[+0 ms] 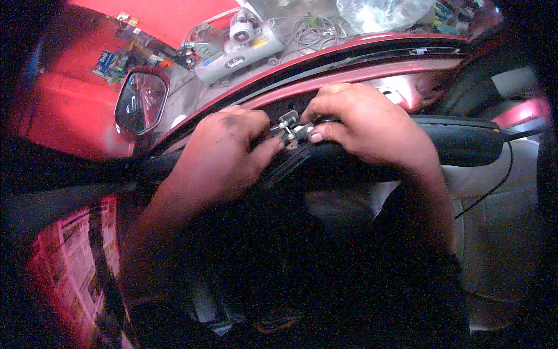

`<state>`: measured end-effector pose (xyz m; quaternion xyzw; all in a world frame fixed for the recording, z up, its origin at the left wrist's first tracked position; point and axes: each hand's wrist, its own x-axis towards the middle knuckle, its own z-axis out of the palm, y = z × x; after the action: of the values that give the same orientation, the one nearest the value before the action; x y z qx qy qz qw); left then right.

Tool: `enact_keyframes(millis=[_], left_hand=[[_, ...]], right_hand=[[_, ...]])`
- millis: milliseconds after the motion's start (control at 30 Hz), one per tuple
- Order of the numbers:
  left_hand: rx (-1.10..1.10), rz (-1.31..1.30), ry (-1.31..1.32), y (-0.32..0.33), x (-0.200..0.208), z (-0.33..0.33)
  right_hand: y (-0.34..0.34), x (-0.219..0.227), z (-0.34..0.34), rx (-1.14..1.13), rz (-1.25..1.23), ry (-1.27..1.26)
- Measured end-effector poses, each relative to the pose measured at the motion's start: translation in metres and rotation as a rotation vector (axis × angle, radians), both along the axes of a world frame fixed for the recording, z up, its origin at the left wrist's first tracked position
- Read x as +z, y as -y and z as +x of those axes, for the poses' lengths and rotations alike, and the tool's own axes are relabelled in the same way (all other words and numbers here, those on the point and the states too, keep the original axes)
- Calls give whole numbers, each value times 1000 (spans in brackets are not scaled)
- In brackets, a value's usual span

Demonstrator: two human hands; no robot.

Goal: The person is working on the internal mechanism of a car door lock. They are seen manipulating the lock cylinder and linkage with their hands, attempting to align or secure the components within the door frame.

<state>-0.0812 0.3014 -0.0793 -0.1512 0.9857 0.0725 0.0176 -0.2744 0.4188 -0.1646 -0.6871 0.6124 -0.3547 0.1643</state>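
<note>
A small silvery metal part [289,123], with a pale rod or clip across it, sits between my hands at the top of a car door. I cannot make out its exact kind. My left hand [224,148] is closed, thumb and fingers pinching the part's left side. From the right, my right hand [363,125] pinches its other side between thumb and forefinger. Below the part runs the black door trim [465,142], and behind it the red door edge [349,74]. My fingers hide some of the part.
A side mirror [142,102] stands at the left. Beyond the door, a grey air compressor [238,61], a coiled cable [314,32] and a clear plastic bag [383,13] lie on the floor. A pale seat [494,232] is at the right, with a thin black cable [504,180] hanging over it.
</note>
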Motion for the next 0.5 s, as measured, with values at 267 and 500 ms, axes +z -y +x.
enact_keyframes(millis=[267,500], left_hand=[[-93,-52,-64,-4,2,2],[-169,-131,-84,-11,13,-14]], right_hand=[[-4,8,-5,-34,91,56],[-5,10,-2,-115,90,106]])
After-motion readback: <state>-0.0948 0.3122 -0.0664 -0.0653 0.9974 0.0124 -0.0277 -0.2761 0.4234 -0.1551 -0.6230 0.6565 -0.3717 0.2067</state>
